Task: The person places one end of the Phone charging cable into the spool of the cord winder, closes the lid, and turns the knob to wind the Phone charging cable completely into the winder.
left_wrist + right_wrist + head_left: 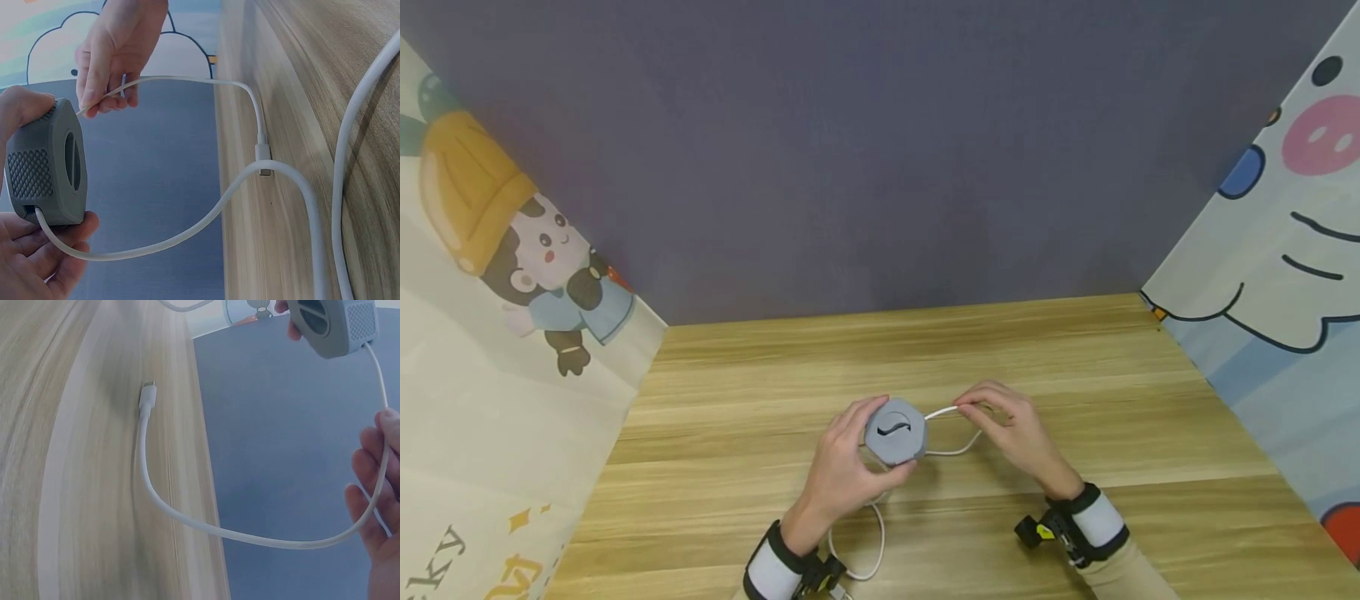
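Observation:
My left hand [838, 471] grips a grey, many-sided cable winder [896, 442], thumb on the near edge and fingers along the far one. Textured panels [30, 175] cover its sides, and a round slotted hub is set in its face. White cable [150, 249] comes out of openings in the winder's edge. Just right of the winder, my right hand [1011, 429] pinches the cable between thumb and fingertips. Past those fingers the cable bends down to a white USB-C plug [148, 399], seen low against the wooden tabletop.
Another cable loop [882, 542] hangs or lies below my left hand, with a metal-ended plug [838, 592] by the left wrist strap. The wooden tabletop [737, 392] meets a dark grey panel [880, 167] at the back and cartoon-printed sheets [1247, 275] at the sides.

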A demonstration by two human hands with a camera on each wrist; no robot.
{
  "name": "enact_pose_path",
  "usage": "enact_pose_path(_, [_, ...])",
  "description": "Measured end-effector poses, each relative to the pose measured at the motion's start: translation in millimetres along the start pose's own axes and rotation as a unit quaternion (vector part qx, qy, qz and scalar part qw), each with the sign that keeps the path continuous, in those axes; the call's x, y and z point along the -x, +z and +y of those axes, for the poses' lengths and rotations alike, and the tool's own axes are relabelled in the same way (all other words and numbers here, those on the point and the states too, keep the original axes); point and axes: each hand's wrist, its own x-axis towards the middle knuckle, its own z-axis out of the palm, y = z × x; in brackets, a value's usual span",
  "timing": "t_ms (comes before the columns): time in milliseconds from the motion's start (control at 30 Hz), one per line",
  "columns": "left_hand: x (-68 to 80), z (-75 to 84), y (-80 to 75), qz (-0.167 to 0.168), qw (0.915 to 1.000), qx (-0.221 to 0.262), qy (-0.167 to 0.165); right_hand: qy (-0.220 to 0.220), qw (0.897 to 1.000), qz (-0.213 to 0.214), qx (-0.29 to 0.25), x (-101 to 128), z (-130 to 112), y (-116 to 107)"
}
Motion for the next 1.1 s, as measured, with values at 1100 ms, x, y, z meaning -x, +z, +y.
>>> enact_pose_path(1100, [-1.7,-2.1,0.6,-0.002,0.9999,-0.007,0.008,-0.003,0.997,0.068,0.047,4.2,9.1,-11.3])
